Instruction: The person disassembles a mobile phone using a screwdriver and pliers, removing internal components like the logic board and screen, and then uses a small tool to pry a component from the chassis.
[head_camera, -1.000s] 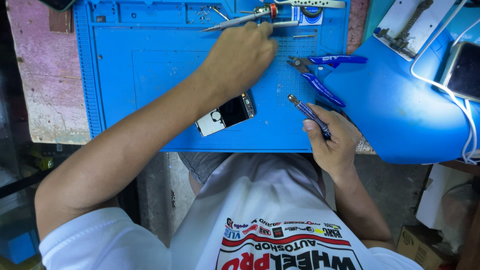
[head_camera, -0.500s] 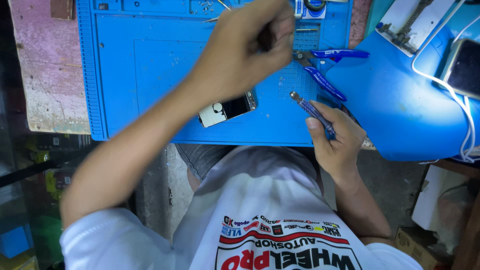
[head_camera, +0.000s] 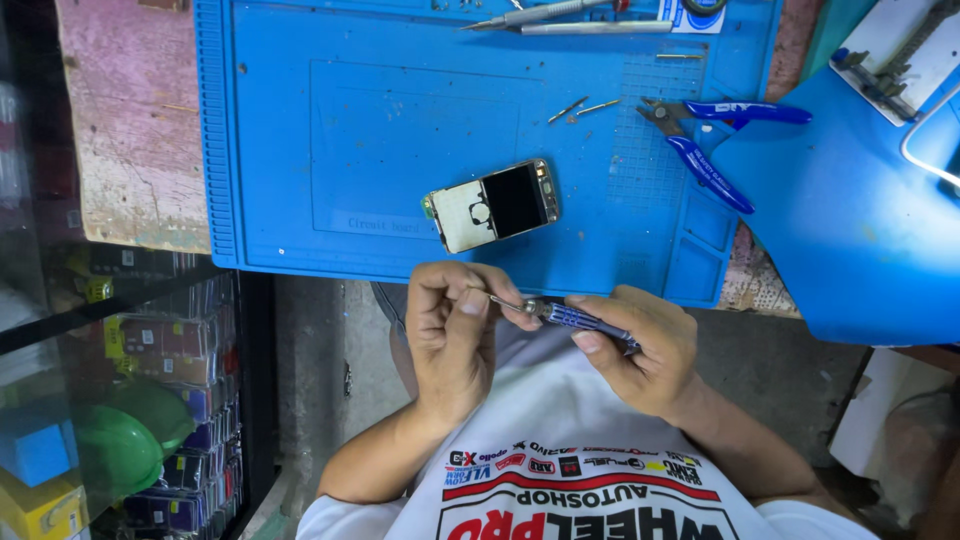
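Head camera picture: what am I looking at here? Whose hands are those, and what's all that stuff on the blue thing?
The camera sits on a person's head and looks down, so you see their own two hands and their white shirt at the bottom. The right hand holds a small screwdriver by its handle, and the left hand pinches at its tip. Above the hands lies a blue work mat on a worn table. On the mat rests a small opened phone, untouched. Near it lie blue-handled cutters, two tiny metal bits, and thin tweezers at the top edge.
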